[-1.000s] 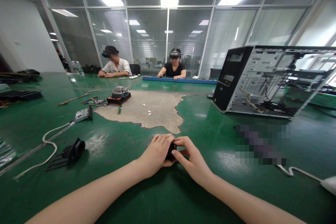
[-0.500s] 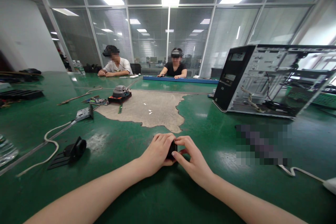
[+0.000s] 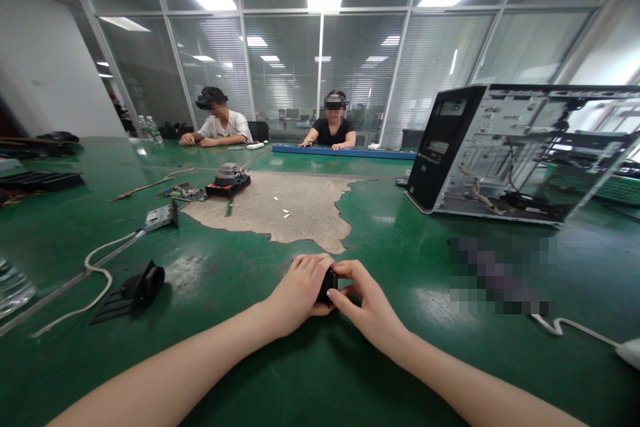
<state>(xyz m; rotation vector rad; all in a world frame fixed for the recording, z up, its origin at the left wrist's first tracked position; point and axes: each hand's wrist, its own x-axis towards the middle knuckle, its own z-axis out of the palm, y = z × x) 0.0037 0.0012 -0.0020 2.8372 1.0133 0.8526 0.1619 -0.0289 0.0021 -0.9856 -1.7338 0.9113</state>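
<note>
The left hand point(image 3: 303, 290) lay over a small black object with a dark, smooth-looking side point(image 3: 328, 285), its fingers bent closely around the top and its thumb below, so that most of the object was hidden. The right hand point(image 3: 367, 303) was half curled, and the tips of its thumb and forefinger were set a little apart on the right side of the same object; how firmly they pressed, I could not tell. The object was just above or on the glossy green table top point(image 3: 240, 360), near the ragged beige bare patch point(image 3: 305, 213), on its near side. Compared with half a second before, both hands and the object had kept practically the same place and the same grip. The clearer difference was across the table, where the person in a white shirt point(image 3: 230, 127) had moved one hand a little outward to the left of the view. The black plastic piece with slats and a round end point(image 3: 133, 290) had stayed to the left of the hands, and the open black-and-silver computer case point(image 3: 425, 160) had stayed upright at the right, well apart from them
</note>
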